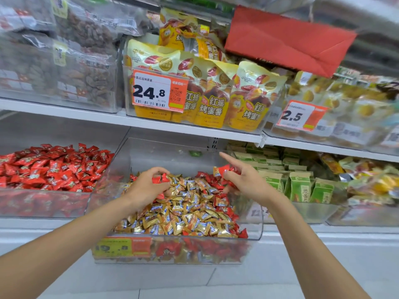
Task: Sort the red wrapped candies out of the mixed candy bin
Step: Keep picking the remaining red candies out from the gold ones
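Observation:
The clear mixed candy bin point(254, 231) sits in the middle of the lower shelf, full of gold wrapped candies point(190, 214) with red wrapped candies point(212, 183) along its right side and front. My left hand point(146, 186) hovers over the bin's left part and grips red candies point(160, 179) in its curled fingers. My right hand point(244, 180) is over the bin's right rear, holding several red candies point(222, 170) against the palm, index finger pointing up and away.
A clear bin of red candies only point(49, 169) stands to the left. Green boxed snacks point(300, 184) fill the bin on the right. The shelf above carries yellow snack bags point(216, 93), bagged nuts and price tags. A yellow price label point(121, 248) is on the mixed bin's front.

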The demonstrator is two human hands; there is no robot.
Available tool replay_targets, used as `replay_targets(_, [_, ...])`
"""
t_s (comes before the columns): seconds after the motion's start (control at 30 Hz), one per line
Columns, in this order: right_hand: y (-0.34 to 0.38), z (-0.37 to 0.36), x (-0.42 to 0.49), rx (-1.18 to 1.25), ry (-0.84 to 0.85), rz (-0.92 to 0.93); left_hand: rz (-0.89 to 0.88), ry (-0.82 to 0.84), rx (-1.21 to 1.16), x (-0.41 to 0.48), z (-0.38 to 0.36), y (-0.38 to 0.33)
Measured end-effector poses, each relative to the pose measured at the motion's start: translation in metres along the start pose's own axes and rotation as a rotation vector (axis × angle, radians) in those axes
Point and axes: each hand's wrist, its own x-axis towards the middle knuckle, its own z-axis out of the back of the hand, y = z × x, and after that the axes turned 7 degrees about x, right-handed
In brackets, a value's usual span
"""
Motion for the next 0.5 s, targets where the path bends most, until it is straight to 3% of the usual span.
replay_targets(0.1, [0.004, 0.011, -0.016, 0.061, 0.010, 0.037, -0.040, 0.007, 0.020, 0.001, 0.001, -0.002])
replay_targets(0.5, [-0.010, 0.047, -0.042, 0.131, -0.244, 0.056, -0.110, 0.202, 0.140, 0.014, -0.051, -0.046])
